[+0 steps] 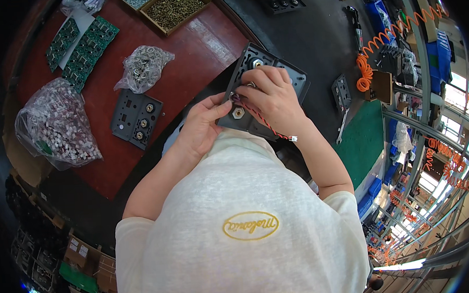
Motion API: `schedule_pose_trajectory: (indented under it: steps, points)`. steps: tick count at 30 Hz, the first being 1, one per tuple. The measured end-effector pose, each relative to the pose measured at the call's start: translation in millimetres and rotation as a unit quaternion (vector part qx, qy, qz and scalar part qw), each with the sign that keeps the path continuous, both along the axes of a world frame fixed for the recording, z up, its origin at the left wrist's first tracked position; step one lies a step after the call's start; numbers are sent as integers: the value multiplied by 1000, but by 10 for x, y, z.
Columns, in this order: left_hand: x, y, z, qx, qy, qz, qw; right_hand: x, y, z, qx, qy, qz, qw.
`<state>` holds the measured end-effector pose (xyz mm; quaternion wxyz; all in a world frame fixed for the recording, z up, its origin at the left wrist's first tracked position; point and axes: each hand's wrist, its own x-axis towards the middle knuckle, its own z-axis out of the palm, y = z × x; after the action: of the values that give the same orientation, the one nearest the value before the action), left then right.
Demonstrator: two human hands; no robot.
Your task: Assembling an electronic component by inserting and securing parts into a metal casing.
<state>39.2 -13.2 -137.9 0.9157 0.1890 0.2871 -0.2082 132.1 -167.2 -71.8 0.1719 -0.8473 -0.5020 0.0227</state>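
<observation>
A dark grey panel (pixel 251 125) with round metal jacks is held tilted close against my body. My left hand (pixel 203 122) grips its left edge, with the thumb reaching in toward the fitting. Over the panel, my right hand (pixel 274 98) is closed, its fingertips pinching the twisted red and black wires (pixel 262 118) near their upper end beside a jack. These wires run down under the palm to a small white connector (pixel 293 138), which hangs free near the wrist. The fingers partly hide what the wire end meets. A hex nut (pixel 238 113) shows on the panel just below the fingertips.
On the red mat lie another grey panel (pixel 131 120), a bag of metal rings (pixel 144 67), green circuit boards (pixel 90 48), a large bag of white connectors (pixel 58 125) and a box of brass-coloured parts (pixel 175 10). At right are a wrench (pixel 343 126) and an orange coiled hose (pixel 364 74).
</observation>
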Motion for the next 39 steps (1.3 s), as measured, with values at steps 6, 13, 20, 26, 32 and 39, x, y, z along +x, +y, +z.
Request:
schedule_pose_trajectory:
  steps: [6, 13, 20, 26, 32, 39]
  points:
    - [9, 19, 36, -4, 3, 0, 1000, -8, 17, -6, 5, 8, 7, 1000]
    - [-11, 17, 56, 1, -4, 5, 1000, -18, 37, 50, 2, 4, 10, 1000]
    - [7, 22, 29, 16, -4, -1, 1000, -4, 39, 26, -6, -4, 2, 1000]
    - [6, 26, 57, 14, 0, 3, 1000, 5, 30, 9, -27, -17, 17, 999]
    - [20, 30, 82, 7, 3, 0, 1000, 3, 24, 1, 4, -6, 18, 1000]
    - [34, 19, 88, 30, -14, 12, 999, -39, -9, -68, 15, -52, 0, 999]
